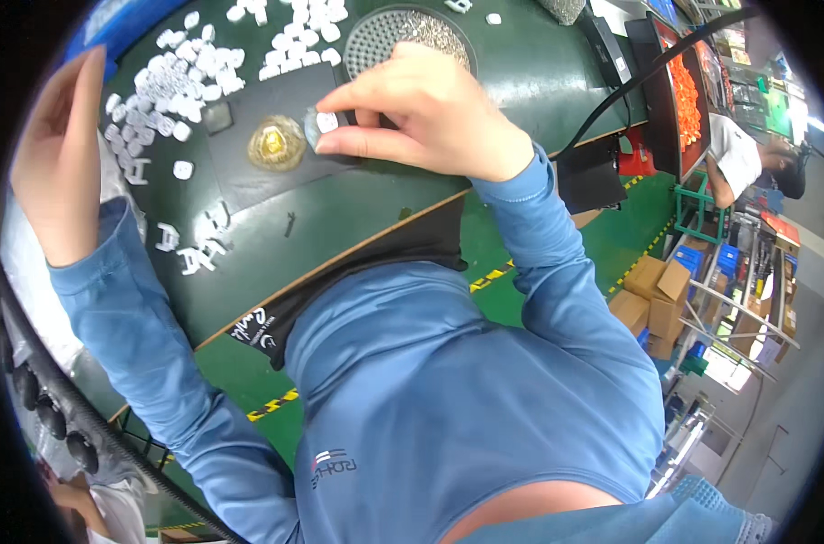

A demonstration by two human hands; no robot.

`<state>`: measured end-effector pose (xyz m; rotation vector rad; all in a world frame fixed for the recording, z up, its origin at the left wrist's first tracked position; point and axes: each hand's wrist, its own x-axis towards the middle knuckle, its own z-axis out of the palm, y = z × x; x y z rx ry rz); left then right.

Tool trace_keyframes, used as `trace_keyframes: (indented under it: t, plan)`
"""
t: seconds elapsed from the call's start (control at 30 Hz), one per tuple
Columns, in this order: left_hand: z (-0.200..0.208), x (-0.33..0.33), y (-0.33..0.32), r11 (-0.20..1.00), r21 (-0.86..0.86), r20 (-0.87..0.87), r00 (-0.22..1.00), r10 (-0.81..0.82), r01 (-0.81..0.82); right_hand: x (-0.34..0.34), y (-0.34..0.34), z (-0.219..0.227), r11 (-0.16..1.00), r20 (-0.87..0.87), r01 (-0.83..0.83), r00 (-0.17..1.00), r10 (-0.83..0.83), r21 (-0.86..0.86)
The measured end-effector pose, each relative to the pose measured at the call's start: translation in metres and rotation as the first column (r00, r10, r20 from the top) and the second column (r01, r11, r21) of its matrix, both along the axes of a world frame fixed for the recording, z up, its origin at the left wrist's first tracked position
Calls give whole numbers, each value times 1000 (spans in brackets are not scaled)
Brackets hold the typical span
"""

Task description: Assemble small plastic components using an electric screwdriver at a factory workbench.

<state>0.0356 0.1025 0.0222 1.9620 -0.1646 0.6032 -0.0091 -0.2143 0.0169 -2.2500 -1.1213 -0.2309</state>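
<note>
My right hand [421,113] pinches a small piece with a white, square-cornered face and a bluish translucent rim [313,131] between thumb and forefinger. It is held at the right edge of a dark mat [235,181]. Just left of it on the mat sits a round, clear yellowish object with a gold centre [276,143]. Over on the far left, my left hand [63,163] is raised with its fingers stretched out, holding nothing that shows. It is nearest to a blue bin [83,56] and a heap of small white square parts [171,82].
A round perforated tray [372,62] with small metal bits stands at the back of the green table [339,213]. White H-shaped plastic pieces [199,258] lie near the front edge. A black cable [648,82] arches on the right, before a bin of orange parts [686,95]. Another person [734,154] is at far right.
</note>
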Motion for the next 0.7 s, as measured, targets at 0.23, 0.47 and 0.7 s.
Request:
trace_keyframes:
  t: [0.23,0.47,0.7]
  plan:
    - [9,2,41,866,500,-132,985,111,-30,-4,7,-14,991,-4,85,996,-85,101]
    - [46,-73,7,847,312,-586,789,-186,431,-3,7,-20,981,-94,139,987,-127,137]
    - [22,-131,-10,880,364,-477,873,-105,304,0,9,-21,987,-76,123,990,-115,106]
